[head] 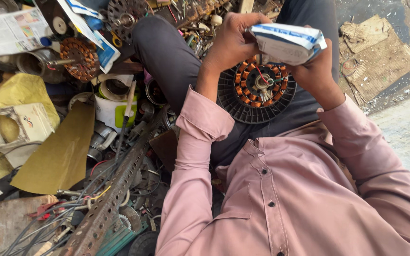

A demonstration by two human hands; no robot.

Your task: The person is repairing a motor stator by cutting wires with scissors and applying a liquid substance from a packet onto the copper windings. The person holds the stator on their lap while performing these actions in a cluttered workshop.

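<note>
My left hand [231,42] and my right hand [315,71] both grip a small white and blue cardboard box [288,42], held above my lap. Under the box, resting on my dark trousers, lies a round black motor stator [256,90] with copper windings and a red wire at its middle. The box hides the top of the stator. Pink shirt sleeves cover both forearms.
To the left sits a heap of parts: another copper-wound stator [78,58], a perforated metal angle bar [115,189], a white bucket [112,111], newspaper [10,31], a brown sheet [62,151], loose wires. Torn cardboard [376,57] lies on the floor at right.
</note>
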